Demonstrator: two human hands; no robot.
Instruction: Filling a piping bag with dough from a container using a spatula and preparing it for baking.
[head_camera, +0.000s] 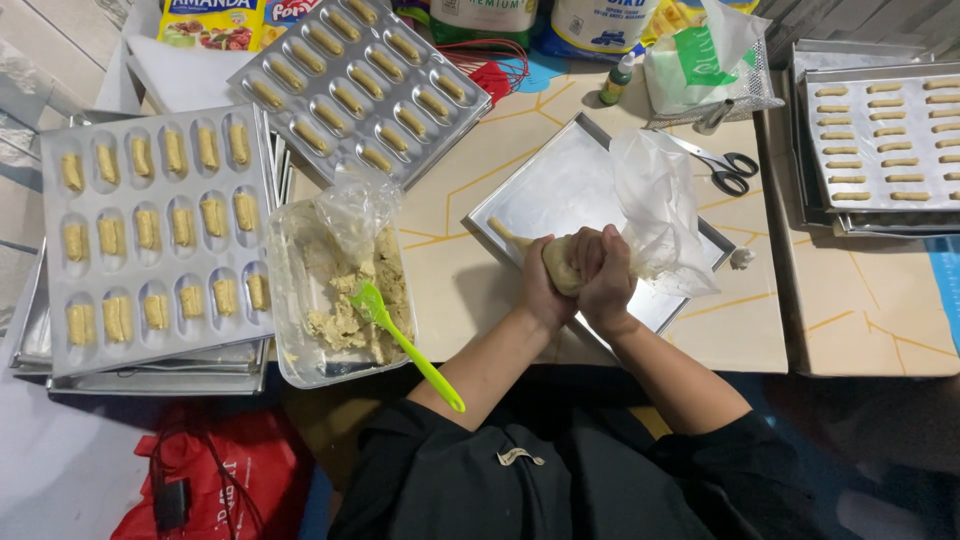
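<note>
Gripping piping bag (640, 215) of dough over flat tray (560, 185) at centre, left hand (545, 285) and right hand (607, 275) both clenching, nozzle tip hiding behind fingers, scissors (722, 165) lying at 2 o'clock.

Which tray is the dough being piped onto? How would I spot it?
Find the tan table, then the two hands squeezing a clear piping bag. The flat metal tray under them is it: unlike the other trays, it holds one dough strip.
</note>
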